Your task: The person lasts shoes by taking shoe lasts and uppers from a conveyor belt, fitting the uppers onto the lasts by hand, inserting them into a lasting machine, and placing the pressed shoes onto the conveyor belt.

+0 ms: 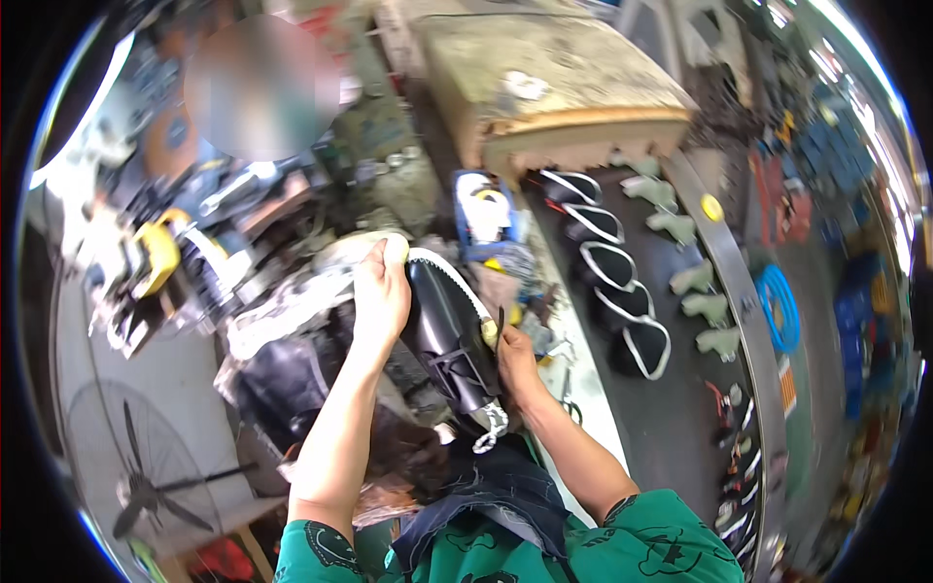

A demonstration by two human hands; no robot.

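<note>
Largest before us is a long dark flat belt (671, 428) with a metal rail along its far right side, running down our right. Beyond its top end stands a bulky pale box with a worn, stained top (554, 58), and at our lower left a wire-caged fan with dark blades (146, 494). Nearer, just left of our left forearm, sits a glossy black bundle (282, 384), too blurred to identify.

Between our hands, held up in front of our body and left of the belt, is a smooth black shoe with a white strip curving around its upper end and right edge (442, 316). Our left hand (382, 291) grasps its upper end, the thumb against the white strip; the fingers of our right hand (520, 364) are curled in at its right edge, beside a thin dark sliver (501, 328) whose kind we cannot tell.

A bright blue coil of hose (777, 308) lies beyond the rail. On the belt we see a row of black pieces with curved white rims (614, 265), and to their right pale grey-green foot-shaped pieces (693, 279). Smaller are a patterned black-and-white lace (493, 425) at the shoe's lower end and a round yellow disc (711, 207) on the rail.
</note>
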